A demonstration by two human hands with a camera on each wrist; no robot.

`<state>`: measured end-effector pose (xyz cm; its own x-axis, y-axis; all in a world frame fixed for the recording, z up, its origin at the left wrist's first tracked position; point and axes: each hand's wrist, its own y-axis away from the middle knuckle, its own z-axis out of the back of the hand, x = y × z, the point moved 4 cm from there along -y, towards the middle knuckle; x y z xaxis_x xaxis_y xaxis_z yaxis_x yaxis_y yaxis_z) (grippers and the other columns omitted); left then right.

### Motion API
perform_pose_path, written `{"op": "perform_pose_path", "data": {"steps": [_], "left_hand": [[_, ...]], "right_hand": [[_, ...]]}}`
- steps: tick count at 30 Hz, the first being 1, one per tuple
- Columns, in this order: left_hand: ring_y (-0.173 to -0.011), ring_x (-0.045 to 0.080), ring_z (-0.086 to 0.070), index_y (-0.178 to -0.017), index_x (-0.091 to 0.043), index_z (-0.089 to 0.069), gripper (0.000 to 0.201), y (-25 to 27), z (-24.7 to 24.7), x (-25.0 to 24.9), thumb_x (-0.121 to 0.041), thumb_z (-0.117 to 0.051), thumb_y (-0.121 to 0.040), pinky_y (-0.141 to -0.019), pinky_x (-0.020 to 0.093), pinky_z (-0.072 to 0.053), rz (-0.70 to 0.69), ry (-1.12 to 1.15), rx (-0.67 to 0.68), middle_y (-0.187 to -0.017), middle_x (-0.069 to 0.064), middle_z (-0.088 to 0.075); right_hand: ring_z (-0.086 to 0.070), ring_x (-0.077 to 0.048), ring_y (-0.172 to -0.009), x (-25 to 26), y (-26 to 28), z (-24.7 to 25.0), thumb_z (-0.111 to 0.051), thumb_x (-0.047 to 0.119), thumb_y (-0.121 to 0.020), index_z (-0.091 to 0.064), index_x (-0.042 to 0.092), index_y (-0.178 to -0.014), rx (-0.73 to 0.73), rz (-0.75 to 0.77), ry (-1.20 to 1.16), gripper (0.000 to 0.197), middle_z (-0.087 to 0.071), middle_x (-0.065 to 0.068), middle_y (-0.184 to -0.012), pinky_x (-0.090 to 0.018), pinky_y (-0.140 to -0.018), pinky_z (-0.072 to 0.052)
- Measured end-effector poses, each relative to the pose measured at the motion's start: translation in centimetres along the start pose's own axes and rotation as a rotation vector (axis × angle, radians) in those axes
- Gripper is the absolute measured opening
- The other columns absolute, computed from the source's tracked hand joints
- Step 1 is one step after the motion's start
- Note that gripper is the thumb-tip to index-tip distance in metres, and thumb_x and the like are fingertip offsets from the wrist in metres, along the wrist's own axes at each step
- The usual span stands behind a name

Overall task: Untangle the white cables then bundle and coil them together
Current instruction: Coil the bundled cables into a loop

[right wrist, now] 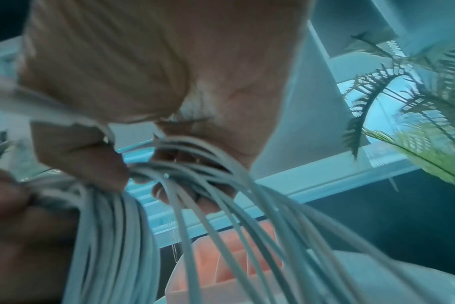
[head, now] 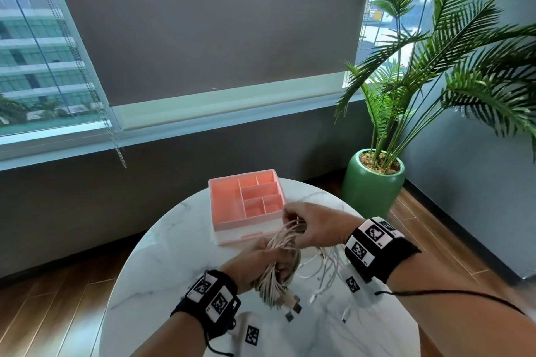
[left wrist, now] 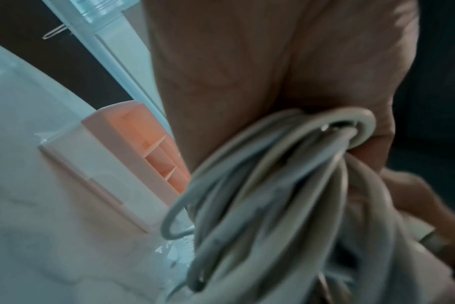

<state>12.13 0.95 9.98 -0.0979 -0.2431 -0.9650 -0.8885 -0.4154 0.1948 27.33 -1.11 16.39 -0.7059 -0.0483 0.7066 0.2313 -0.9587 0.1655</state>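
Left hand point(head: 255, 265) grips the coiled white cables point(head: 280, 258) above the bench point(head: 162, 269), right hand point(head: 313, 226) pinching the upper loops: coiling under way; loose strands point(head: 327, 266) apparently need gathering next.

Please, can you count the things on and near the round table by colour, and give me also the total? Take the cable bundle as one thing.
White: 2, the cable bundle held by the left hand and right hand, and the marble table
Pink: 1, the organizer box
Green: 2, the plant and its pot
Total: 5
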Motion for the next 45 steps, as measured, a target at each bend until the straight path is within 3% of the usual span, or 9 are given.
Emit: {"op": "perform_pose_path", "data": {"steps": [4,8,11,21,24,30,36,40,45], "left_hand": [[-0.057,0.024,-0.063,-0.086,0.001,-0.060,0.017,0.0,-0.2,-1.2,-0.015,-0.063,-0.092,-0.058,0.031,-0.054,0.002,0.099,0.038,-0.069,0.012,-0.061],[-0.039,0.014,-0.044,-0.111,0.004,-0.054,0.029,0.0,-0.1,-0.6,-0.017,-0.064,-0.095,-0.055,0.031,-0.049,-0.004,0.231,0.075,-0.056,0.002,-0.040],[-0.036,0.009,-0.035,-0.085,-0.004,-0.058,0.020,0.2,-0.4,-0.5,-0.019,-0.059,-0.098,-0.059,0.033,-0.049,-0.055,0.347,0.085,-0.054,-0.003,-0.034],[-0.045,0.012,-0.037,-0.088,-0.006,-0.064,0.018,-0.5,-0.4,-2.4,-0.023,-0.066,-0.092,-0.050,0.027,-0.043,-0.131,0.377,-0.284,-0.061,0.002,-0.037],[-0.044,0.011,-0.034,-0.088,-0.009,-0.070,0.016,-0.3,-0.1,-2.8,-0.023,-0.065,-0.093,-0.049,0.027,-0.041,-0.104,0.378,-0.269,-0.061,0.002,-0.033],[-0.036,0.008,-0.029,-0.072,-0.015,-0.048,0.029,0.4,0.8,-3.2,-0.028,-0.064,-0.092,-0.045,0.026,-0.045,-0.038,0.447,-0.101,-0.055,-0.002,-0.028],[-0.039,0.008,-0.030,-0.071,-0.014,-0.047,0.030,0.1,0.9,-3.3,-0.026,-0.057,-0.096,-0.046,0.026,-0.044,-0.013,0.550,-0.141,-0.056,-0.003,-0.029],[-0.038,0.006,-0.035,-0.077,-0.011,-0.049,0.025,-0.1,0.7,-3.8,-0.027,-0.057,-0.094,-0.042,0.022,-0.042,-0.033,0.665,-0.173,-0.054,-0.004,-0.035],[-0.032,0.005,-0.027,-0.068,-0.013,-0.048,0.060,0.2,1.5,-3.9,-0.067,-0.043,-0.093,-0.038,0.019,-0.033,-0.025,0.662,-0.244,-0.046,-0.005,-0.032]], "right_hand": [[-0.061,-0.016,-0.082,-0.9,-0.1,-0.9,-0.061,0.015,-0.075,-0.062,0.017,-0.100,-0.028,-0.032,-0.283,0.025,-0.065,-0.006,-0.093,-0.036,-0.077,-0.054],[-0.057,-0.029,-0.084,-1.6,-0.3,-2.5,-0.057,0.011,-0.081,-0.070,-0.001,-0.104,0.049,-0.040,-0.462,0.029,-0.064,-0.029,-0.094,-0.043,-0.079,-0.046],[-0.057,-0.033,-0.084,-1.7,-0.7,-3.1,-0.055,0.010,-0.087,-0.069,-0.005,-0.104,-0.009,0.000,-0.513,0.027,-0.059,-0.043,-0.102,-0.049,-0.080,-0.046],[-0.050,-0.023,-0.061,-0.8,-1.7,-1.4,-0.043,0.015,-0.085,-0.074,0.006,-0.088,-0.323,0.045,-0.514,0.033,-0.060,-0.016,-0.070,-0.030,-0.052,-0.042],[-0.052,-0.028,-0.066,-1.7,-1.8,-1.4,-0.045,0.015,-0.087,-0.070,-0.004,-0.097,-0.218,-0.013,-0.612,0.032,-0.058,-0.021,-0.075,-0.032,-0.057,-0.045],[-0.068,-0.022,-0.073,-2.9,-0.5,-1.4,-0.068,0.030,-0.088,-0.075,0.008,-0.101,0.061,0.009,-0.901,0.026,-0.071,-0.015,-0.091,-0.032,-0.067,-0.054],[-0.066,-0.018,-0.065,-3.2,-1.3,-1.4,-0.066,0.040,-0.087,-0.074,0.011,-0.095,-0.090,0.056,-0.814,0.031,-0.072,-0.011,-0.084,-0.028,-0.060,-0.052],[-0.062,-0.023,-0.068,-3.3,-2.1,-1.7,-0.057,0.036,-0.095,-0.066,0.001,-0.113,-0.231,0.044,-0.812,0.041,-0.069,-0.015,-0.083,-0.031,-0.062,-0.052],[-0.061,-0.030,-0.095,-3.3,-2.8,-2.9,-0.052,0.036,-0.100,-0.062,0.011,-0.126,-0.302,0.067,-0.793,0.038,-0.067,-0.020,-0.111,-0.040,-0.087,-0.051]]}}
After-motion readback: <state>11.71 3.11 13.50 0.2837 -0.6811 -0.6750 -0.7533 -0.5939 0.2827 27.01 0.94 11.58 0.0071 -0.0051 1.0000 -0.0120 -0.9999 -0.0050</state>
